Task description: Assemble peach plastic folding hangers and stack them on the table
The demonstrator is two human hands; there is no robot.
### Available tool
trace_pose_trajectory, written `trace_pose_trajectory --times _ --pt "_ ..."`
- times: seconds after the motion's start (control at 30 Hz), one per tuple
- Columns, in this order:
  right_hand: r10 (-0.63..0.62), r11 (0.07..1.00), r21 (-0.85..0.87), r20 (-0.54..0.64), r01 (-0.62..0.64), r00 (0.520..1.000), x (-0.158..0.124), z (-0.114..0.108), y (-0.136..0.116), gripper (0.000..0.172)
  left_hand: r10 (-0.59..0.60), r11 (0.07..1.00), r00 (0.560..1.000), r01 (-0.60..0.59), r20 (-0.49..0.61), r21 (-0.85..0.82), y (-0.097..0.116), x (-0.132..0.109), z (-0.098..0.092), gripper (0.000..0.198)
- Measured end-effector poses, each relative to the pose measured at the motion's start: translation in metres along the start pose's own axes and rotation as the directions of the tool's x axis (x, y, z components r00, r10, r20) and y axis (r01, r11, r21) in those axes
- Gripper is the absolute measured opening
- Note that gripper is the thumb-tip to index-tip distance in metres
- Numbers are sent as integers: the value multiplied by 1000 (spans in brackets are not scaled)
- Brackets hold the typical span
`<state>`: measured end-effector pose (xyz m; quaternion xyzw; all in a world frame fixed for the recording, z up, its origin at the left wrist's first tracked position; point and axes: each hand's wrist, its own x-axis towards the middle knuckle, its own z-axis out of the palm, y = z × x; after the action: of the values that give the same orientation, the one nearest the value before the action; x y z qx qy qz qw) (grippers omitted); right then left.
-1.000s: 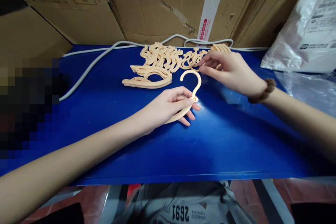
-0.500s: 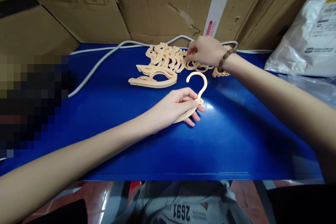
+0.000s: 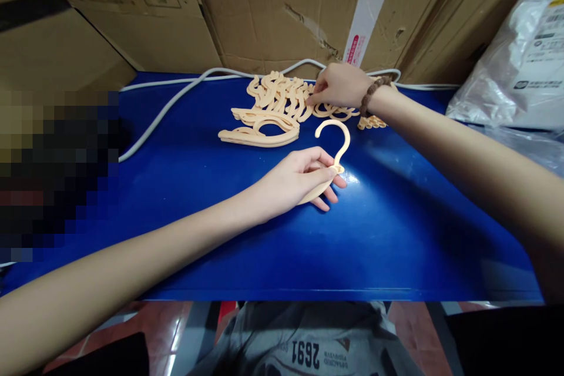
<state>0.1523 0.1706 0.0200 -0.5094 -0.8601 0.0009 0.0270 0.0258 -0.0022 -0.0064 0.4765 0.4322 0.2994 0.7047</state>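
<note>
**Two hands at a blue table with peach plastic hanger parts**

Centre of the frame: the left hand (image 3: 299, 179) closes round the body of a peach hanger (image 3: 338, 140), thumb on top and fingers curled beneath. Only the hanger's curved hook and a short stretch of its arm show past the fingers; the rest lies hidden under the palm. The hanger rests low on the blue table (image 3: 388, 229).

Upper centre: the right hand (image 3: 341, 85), with a bead bracelet (image 3: 372, 96) at the wrist, reaches from the right edge into a pile of loose pieces (image 3: 282, 94) of the same colour. Its fingers bend down onto the pile, and the tips are covered by the back of the hand, so whether they pinch a piece cannot be told. The pieces overlap too closely to count. A few more pieces (image 3: 373, 123) show just below the wrist, partly covered by it.

Left of the pile lies a flat stack of hanger bodies (image 3: 259, 131). A white cable (image 3: 171, 103) runs along the table's far edge and passes behind the pile. Cardboard boxes (image 3: 273, 6) fill the top of the frame, cut off above. A plastic bag (image 3: 515, 64) is cut by the right edge. A pixelated block (image 3: 53, 176) covers the left side.
</note>
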Motion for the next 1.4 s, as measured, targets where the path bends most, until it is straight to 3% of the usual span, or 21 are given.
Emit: trace_pose_trajectory --times 0.13,0.23,0.37,0.5,0.67,0.87,1.23,1.4 --pt "67 996 58 35 -69 997 3 0 -3 36 3 1000 1000 -3 4 6 -1 0 -1 10" --pt "122 966 224 37 -127 992 5 -2 -4 33 18 1000 1000 -18 10 -4 -2 1 -1 9" --pt "184 893 415 15 -173 983 1 -9 3 36 10 1000 1000 -10 15 -7 -1 1 -3 7" --pt "252 792 590 -78 -159 965 -14 -21 20 41 17 1000 999 -16 38 -10 -1 1 -5 6" --pt "283 693 707 -89 -140 955 -33 -29 34 37 26 1000 998 -26 53 -6 -3 0 -8 5" --pt "256 672 730 -75 -122 964 -29 -22 22 21 27 1000 999 -27 47 3 -2 -1 -7 4" --pt "54 788 605 108 -108 993 16 4 -17 34 18 999 999 -17 37 -35 -2 1 -5 5" --pt "10 835 548 68 -46 998 16 2 -20 36 21 999 999 -19 38 -38 -3 1 -5 6"
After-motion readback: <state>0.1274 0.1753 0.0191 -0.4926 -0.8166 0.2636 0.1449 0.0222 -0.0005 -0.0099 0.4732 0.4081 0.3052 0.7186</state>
